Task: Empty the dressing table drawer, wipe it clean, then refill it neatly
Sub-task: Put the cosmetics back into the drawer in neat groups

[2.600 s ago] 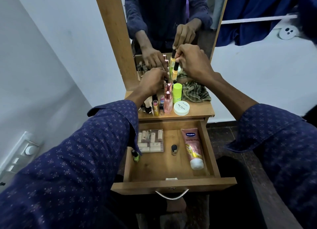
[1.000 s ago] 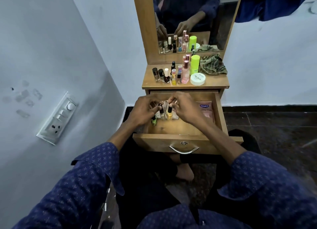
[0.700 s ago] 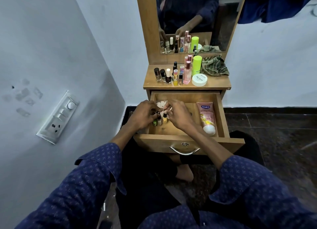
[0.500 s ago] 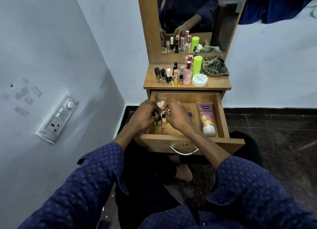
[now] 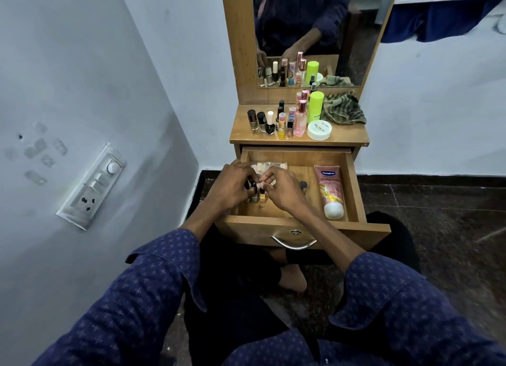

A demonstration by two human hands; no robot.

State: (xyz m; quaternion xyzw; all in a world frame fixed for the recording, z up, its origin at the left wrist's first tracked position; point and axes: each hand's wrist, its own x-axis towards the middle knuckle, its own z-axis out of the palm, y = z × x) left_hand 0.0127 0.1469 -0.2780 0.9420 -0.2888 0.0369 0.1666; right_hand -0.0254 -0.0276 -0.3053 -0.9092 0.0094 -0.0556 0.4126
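Cramped corner setup: white walls, dark tiled floor, and a wooden dressing table (image 5: 298,139) with a mirror (image 5: 306,34) on top. Its drawer (image 5: 301,230) is pulled fully open right in front of the person.

Both hands are down in the left part of the drawer. The left hand (image 5: 231,186) has its fingers curled around a small cluster of nail polish bottles (image 5: 257,196), and the right hand (image 5: 282,189) is pinching at the tops of the same bunch, fingertips nearly touching the other hand.

What could go wrong, I'd say: those little bottles stand packed tight, so one nudge while letting go probably tips the lot like dominoes. The row of bottles (image 5: 276,120) waiting on the tabletop looks just as wobbly.

The drawer itself seems clean, bare wood showing, with a pink Vaseline tube (image 5: 330,191) lying along the right side and a clear box (image 5: 269,167) at the back. A green cloth (image 5: 342,108) sits crumpled on top.
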